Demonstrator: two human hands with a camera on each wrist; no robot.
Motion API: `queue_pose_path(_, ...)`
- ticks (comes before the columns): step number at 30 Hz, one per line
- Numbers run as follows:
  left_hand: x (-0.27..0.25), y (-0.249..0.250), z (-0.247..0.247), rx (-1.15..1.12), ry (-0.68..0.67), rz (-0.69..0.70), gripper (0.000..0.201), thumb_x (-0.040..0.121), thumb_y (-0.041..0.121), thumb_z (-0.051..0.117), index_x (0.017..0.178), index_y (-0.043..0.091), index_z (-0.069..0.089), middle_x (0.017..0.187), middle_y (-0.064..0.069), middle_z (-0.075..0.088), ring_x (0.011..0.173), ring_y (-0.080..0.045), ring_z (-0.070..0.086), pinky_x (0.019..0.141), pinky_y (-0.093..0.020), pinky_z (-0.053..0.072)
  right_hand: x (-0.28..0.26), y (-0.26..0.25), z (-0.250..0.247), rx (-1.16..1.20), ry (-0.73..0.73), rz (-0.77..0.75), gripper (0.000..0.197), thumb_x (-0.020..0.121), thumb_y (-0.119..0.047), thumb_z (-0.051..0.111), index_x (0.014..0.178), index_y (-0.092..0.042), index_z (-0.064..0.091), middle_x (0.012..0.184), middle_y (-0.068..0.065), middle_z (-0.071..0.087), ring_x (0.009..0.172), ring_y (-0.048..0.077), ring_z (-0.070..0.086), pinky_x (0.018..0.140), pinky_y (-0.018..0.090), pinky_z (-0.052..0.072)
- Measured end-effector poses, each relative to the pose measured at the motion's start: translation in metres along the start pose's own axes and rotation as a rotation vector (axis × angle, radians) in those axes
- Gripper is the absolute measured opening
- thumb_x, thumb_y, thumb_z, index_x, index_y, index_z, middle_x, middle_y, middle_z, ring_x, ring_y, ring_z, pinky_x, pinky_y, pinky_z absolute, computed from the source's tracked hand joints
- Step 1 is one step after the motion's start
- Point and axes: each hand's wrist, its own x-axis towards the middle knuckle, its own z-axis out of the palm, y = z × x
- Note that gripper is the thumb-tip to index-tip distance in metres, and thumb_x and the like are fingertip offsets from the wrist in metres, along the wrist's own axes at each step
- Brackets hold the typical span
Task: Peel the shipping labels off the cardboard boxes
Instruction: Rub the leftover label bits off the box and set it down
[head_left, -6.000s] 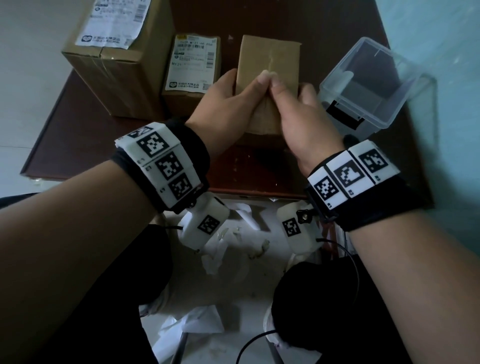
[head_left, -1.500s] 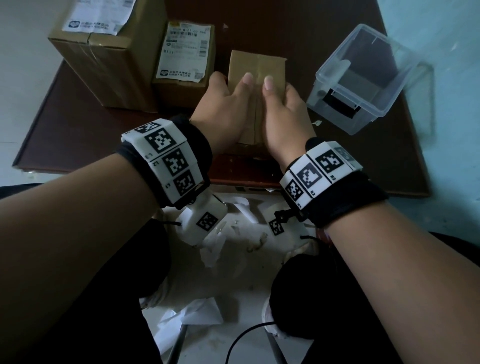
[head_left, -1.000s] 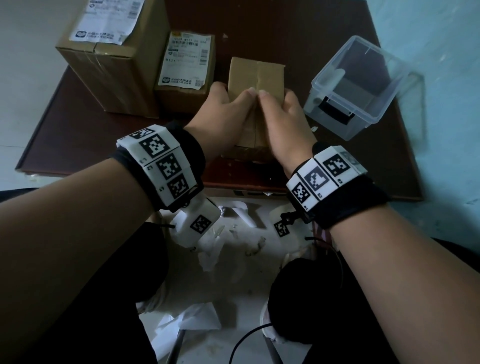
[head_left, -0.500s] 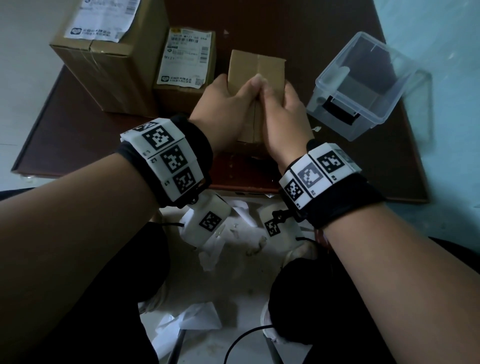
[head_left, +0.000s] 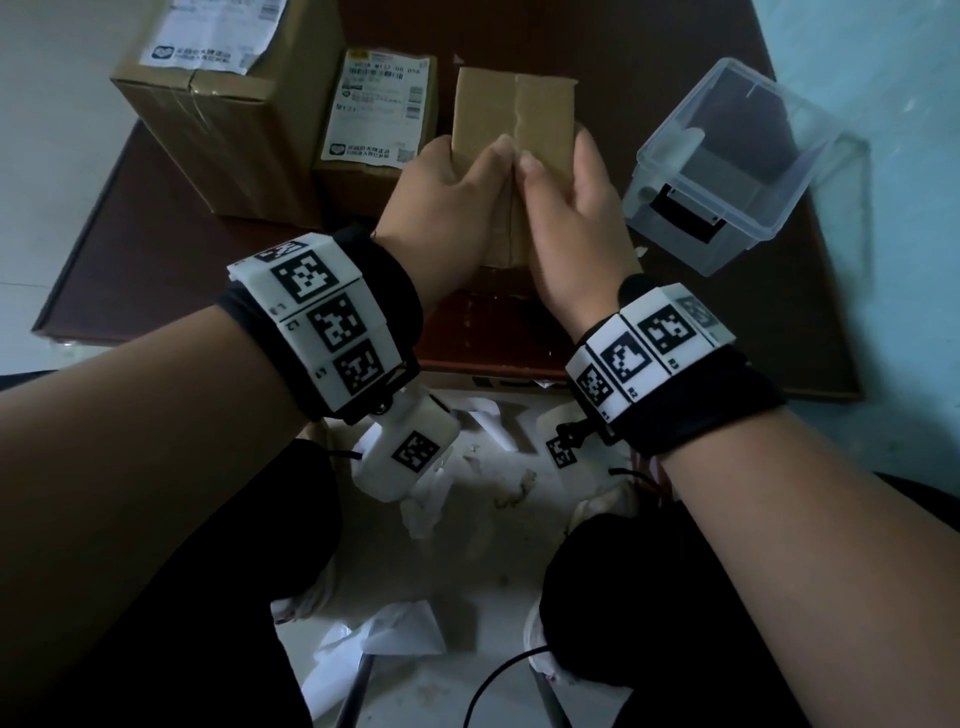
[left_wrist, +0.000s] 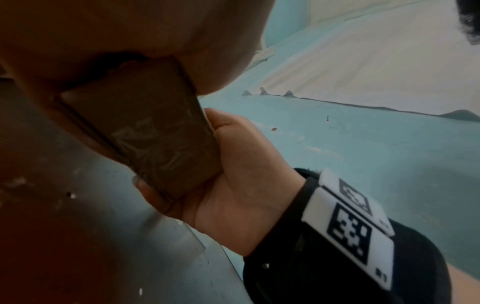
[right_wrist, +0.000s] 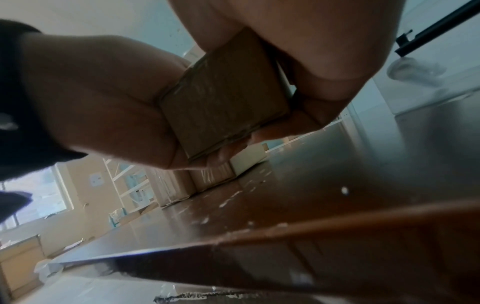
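A small plain cardboard box (head_left: 514, 119) with a taped centre seam is held above the dark wooden table (head_left: 156, 260); its top face shows no label. My left hand (head_left: 447, 208) grips its left side and my right hand (head_left: 566, 218) its right side, both thumbs meeting on the seam. The wrist views show the box end (left_wrist: 155, 144) (right_wrist: 223, 98) clasped between both palms, fingers curled underneath. Behind it stand a small box with a white shipping label (head_left: 376, 109) and a large box bearing a label (head_left: 213, 31) at the back left.
A clear plastic bin (head_left: 727, 166) sits on the table at the right. Torn white label scraps (head_left: 374, 634) lie on the floor between my knees. Small paper flecks (right_wrist: 226, 202) dot the table's near edge. A pale blue wall stands at the right.
Both hands have stayed on the small plain box with thumbs at the seam; over the last seconds the thumbs shifted slightly along it. The other boxes have not moved.
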Motion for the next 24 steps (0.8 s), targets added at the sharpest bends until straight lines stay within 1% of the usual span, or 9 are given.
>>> queue_pose_path(4, 0.005, 0.0, -0.002, 0.035, 0.002, 0.001, 0.041, 0.102, 0.048, 0.055, 0.121, 0.013, 0.064, 0.105, -0.001, 0.074, 0.092, -0.013, 0.074, 0.079, -0.033, 0.063, 0.001, 0.002, 0.004, -0.011, 0.035, 0.047, 0.063, 0.104, -0.048, 0.051, 0.162, -0.027, 0.042, 0.137, -0.007, 0.069, 0.117, 0.01, 0.07, 0.103, 0.043, 0.06)
queue_pose_path(7, 0.005, 0.001, 0.0, 0.081, -0.015, -0.025, 0.044, 0.101, 0.052, 0.053, 0.118, 0.012, 0.063, 0.104, -0.002, 0.073, 0.092, -0.016, 0.074, 0.077, -0.031, 0.063, 0.003, 0.001, 0.002, -0.024, 0.035, 0.077, 0.057, 0.11, -0.048, 0.051, 0.162, -0.028, 0.043, 0.14, -0.007, 0.067, 0.119, 0.009, 0.069, 0.104, 0.04, 0.059)
queue_pose_path(10, 0.004, 0.004, 0.001, 0.113, -0.047, -0.075, 0.038, 0.104, 0.047, 0.049, 0.122, 0.014, 0.056, 0.106, 0.001, 0.068, 0.093, -0.011, 0.07, 0.071, -0.023, 0.059, 0.004, -0.002, -0.004, -0.02, -0.001, 0.108, 0.052, 0.114, -0.044, 0.046, 0.162, -0.027, 0.04, 0.137, -0.009, 0.066, 0.112, 0.003, 0.066, 0.101, 0.032, 0.058)
queue_pose_path(13, 0.003, 0.006, 0.001, 0.038, -0.1, -0.12, 0.035, 0.103, 0.035, 0.053, 0.13, 0.013, 0.05, 0.11, -0.003, 0.065, 0.098, -0.017, 0.069, 0.081, -0.033, 0.06, 0.005, -0.003, -0.009, 0.086, -0.037, 0.131, 0.044, 0.114, -0.031, 0.047, 0.157, -0.022, 0.046, 0.127, -0.007, 0.067, 0.11, 0.006, 0.068, 0.099, 0.033, 0.059)
queue_pose_path(15, 0.003, 0.006, 0.0, -0.007, -0.119, -0.102, 0.034, 0.102, 0.03, 0.054, 0.131, 0.013, 0.05, 0.111, -0.004, 0.066, 0.098, -0.018, 0.069, 0.081, -0.033, 0.061, 0.005, -0.006, -0.012, 0.118, -0.068, 0.132, 0.047, 0.112, -0.027, 0.05, 0.158, -0.021, 0.045, 0.128, -0.005, 0.067, 0.109, 0.006, 0.069, 0.096, 0.031, 0.06)
queue_pose_path(18, 0.004, 0.003, -0.002, -0.036, -0.124, -0.019, 0.035, 0.103, 0.032, 0.054, 0.131, 0.01, 0.052, 0.113, -0.007, 0.07, 0.097, -0.017, 0.072, 0.077, -0.03, 0.061, 0.004, -0.009, -0.014, 0.156, -0.079, 0.115, 0.042, 0.112, -0.023, 0.051, 0.154, -0.02, 0.05, 0.123, -0.007, 0.07, 0.096, -0.005, 0.072, 0.083, 0.019, 0.061)
queue_pose_path(21, 0.005, -0.002, -0.001, -0.039, -0.113, 0.025, 0.043, 0.097, 0.037, 0.055, 0.131, 0.01, 0.053, 0.114, -0.008, 0.071, 0.099, -0.018, 0.073, 0.083, -0.038, 0.063, 0.001, -0.01, -0.012, 0.217, -0.06, 0.133, 0.036, 0.112, -0.02, 0.054, 0.147, -0.017, 0.055, 0.12, -0.003, 0.072, 0.102, 0.004, 0.074, 0.091, 0.028, 0.064)
queue_pose_path(23, 0.007, -0.001, -0.003, -0.007, -0.102, 0.05, 0.048, 0.098, 0.036, 0.058, 0.137, 0.012, 0.047, 0.119, -0.006, 0.068, 0.104, -0.016, 0.071, 0.087, -0.039, 0.063, 0.001, -0.01, -0.01, 0.259, -0.053, 0.142, 0.037, 0.111, -0.019, 0.056, 0.147, -0.017, 0.055, 0.122, 0.0, 0.073, 0.108, 0.011, 0.074, 0.094, 0.034, 0.065)
queue_pose_path(24, 0.009, 0.0, -0.006, 0.019, -0.096, 0.068, 0.058, 0.095, 0.037, 0.06, 0.144, 0.013, 0.041, 0.125, -0.004, 0.066, 0.109, -0.016, 0.069, 0.089, -0.038, 0.062, 0.001, -0.009, -0.009, 0.272, -0.056, 0.14, 0.038, 0.11, -0.018, 0.056, 0.148, -0.017, 0.054, 0.123, 0.001, 0.073, 0.109, 0.012, 0.075, 0.094, 0.035, 0.065)
